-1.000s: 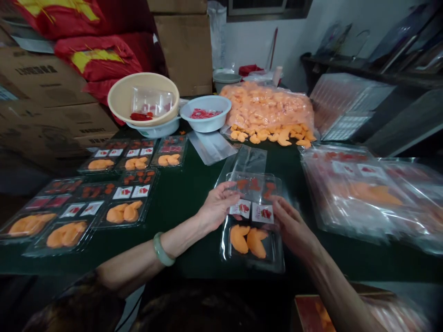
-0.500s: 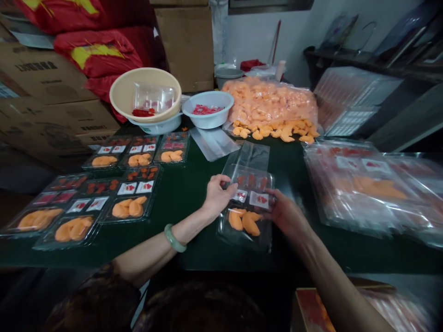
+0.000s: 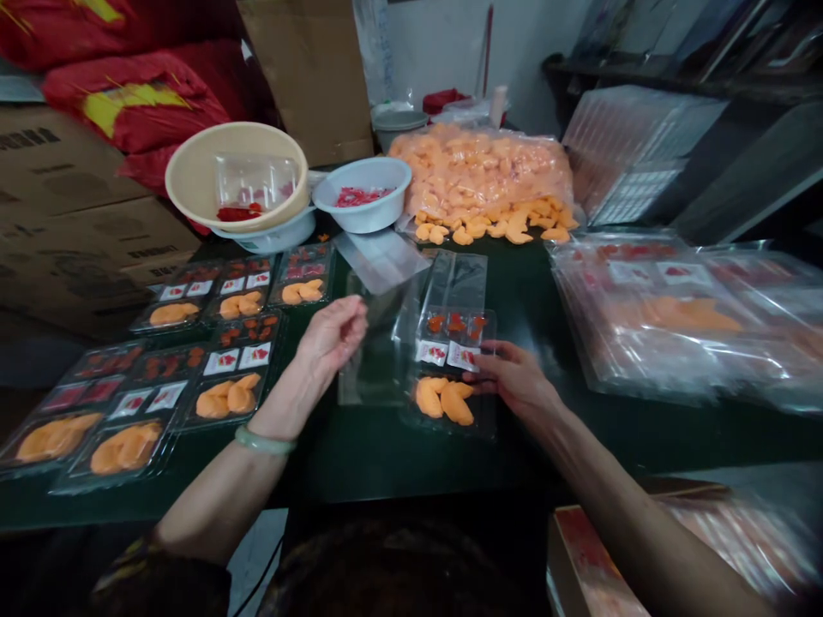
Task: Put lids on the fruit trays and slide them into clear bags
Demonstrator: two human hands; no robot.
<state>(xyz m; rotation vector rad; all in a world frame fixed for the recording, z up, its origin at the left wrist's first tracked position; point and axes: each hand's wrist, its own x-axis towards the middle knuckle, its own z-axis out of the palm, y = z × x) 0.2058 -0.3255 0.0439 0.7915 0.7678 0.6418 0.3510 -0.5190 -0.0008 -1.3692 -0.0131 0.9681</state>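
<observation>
Tray: clear plastic (image 3: 483, 416), flat on the green surface (image 3: 366, 454)
Contents: orange fruit pieces (image 3: 441, 400), red pieces (image 3: 455, 324), white sachets (image 3: 432, 352)
Film: clear plastic sleeve (image 3: 371, 364), just left of tray

Print on the labels (image 3: 432, 352) too small to read. Wrapped trays (image 3: 669, 317) past the bench's right side blurred by plastic glare, cut off by the frame. Red sacks (image 3: 129, 103) cut off top left. Right forearm (image 3: 669, 536) blurred, runs off the bottom edge.
</observation>
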